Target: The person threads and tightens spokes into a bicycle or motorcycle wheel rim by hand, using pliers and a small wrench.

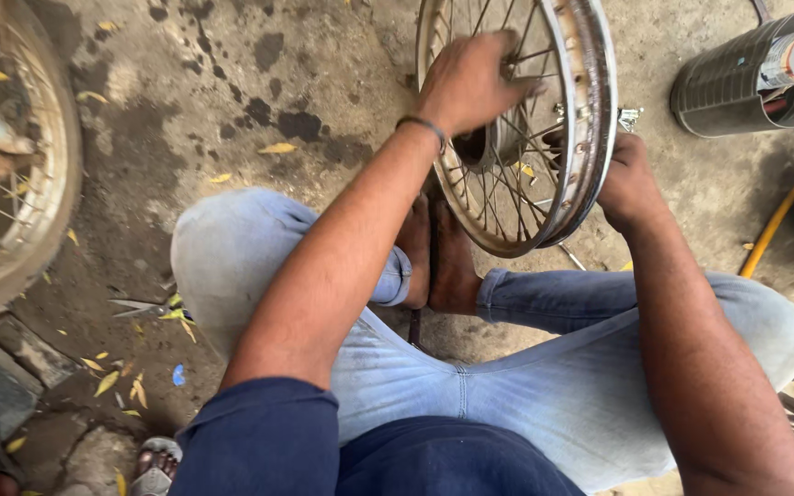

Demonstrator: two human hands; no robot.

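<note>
A spoked metal wheel rim [590,110] stands upright on the ground between my bare feet [438,257]. My left hand [466,83] reaches across the rim's near side and rests on the spokes [521,170] close to the hub, fingers spread. My right hand [626,179] grips the rim's outer edge on the right, with its fingers curled behind the metal. I sit low with both knees bent, in light jeans and a dark blue shirt.
Another spoked wheel with a tyre [11,165] stands at the left. A ribbed dark metal cylinder [750,78] lies at the top right, and a yellow hose [782,216] runs beside it. Scissors [144,308] lie by my left knee. Someone's sandalled feet [153,464] are at the bottom left.
</note>
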